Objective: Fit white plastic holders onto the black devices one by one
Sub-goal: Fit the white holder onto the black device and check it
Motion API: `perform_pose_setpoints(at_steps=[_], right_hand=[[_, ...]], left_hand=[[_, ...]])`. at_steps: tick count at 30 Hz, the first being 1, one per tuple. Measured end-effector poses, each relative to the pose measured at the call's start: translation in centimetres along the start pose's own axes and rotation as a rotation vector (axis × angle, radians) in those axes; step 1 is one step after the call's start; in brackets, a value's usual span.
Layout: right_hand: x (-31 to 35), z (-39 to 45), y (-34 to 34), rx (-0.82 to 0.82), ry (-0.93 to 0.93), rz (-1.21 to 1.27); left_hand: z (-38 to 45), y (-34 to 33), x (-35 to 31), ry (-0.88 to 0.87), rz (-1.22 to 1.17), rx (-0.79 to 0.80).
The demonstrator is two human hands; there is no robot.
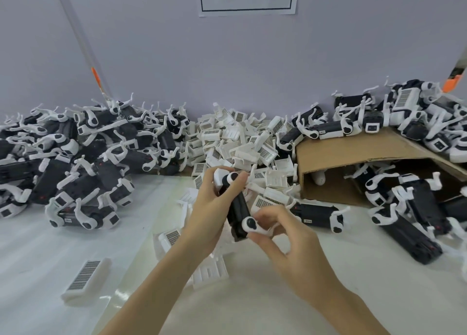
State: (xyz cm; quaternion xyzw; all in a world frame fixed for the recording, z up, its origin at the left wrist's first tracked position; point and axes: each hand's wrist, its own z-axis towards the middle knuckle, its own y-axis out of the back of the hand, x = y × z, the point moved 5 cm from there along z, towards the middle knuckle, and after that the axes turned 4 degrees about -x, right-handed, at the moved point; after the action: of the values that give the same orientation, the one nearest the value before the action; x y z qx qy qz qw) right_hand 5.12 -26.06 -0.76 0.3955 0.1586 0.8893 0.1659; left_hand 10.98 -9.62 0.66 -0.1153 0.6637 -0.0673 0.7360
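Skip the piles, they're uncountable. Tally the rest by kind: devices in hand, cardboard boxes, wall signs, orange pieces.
Black device, held: 1
Cardboard box: 1
Wall sign: 1
Orange pieces: 2
Total: 5

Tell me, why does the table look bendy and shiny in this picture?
In the head view, the wide-angle lens curves the table and the wall edge; the glossy sheet near the bottom reflects soft light, with no hard shadows; the hands, left and right, and the black device look slightly blurred.
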Motion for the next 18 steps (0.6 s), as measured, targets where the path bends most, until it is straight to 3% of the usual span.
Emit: perform_pose_setpoints(at_steps=[3,7,11,15,18], right_hand=[[-0.6,0.2,0.2,-0.047,-0.120,0.079],[-1.8,0.8,0.6,-0.120,-0.410,0.509],[-2.5,0.8,0.0,-0.085,-0.624,0.865],[-3.3,0.6,-0.8,-0.089,-0.717,0.915],[-4.2,-0.1,-1.2,-0.095,-0.697,0.774]], left_hand=[[0.2,0.3,-0.5,-0.102,0.166,0.028],[0.3,0.5,-1.5,-0.202,0.246,0.128],[-0.3,0.1,-1.4,-0.297,0.282,0.080],[0.0,0.2,-1.0,-0.276,0.229,-0.032],[0.3,1.3,-1.4,-0.291,0.170,-0.176]])
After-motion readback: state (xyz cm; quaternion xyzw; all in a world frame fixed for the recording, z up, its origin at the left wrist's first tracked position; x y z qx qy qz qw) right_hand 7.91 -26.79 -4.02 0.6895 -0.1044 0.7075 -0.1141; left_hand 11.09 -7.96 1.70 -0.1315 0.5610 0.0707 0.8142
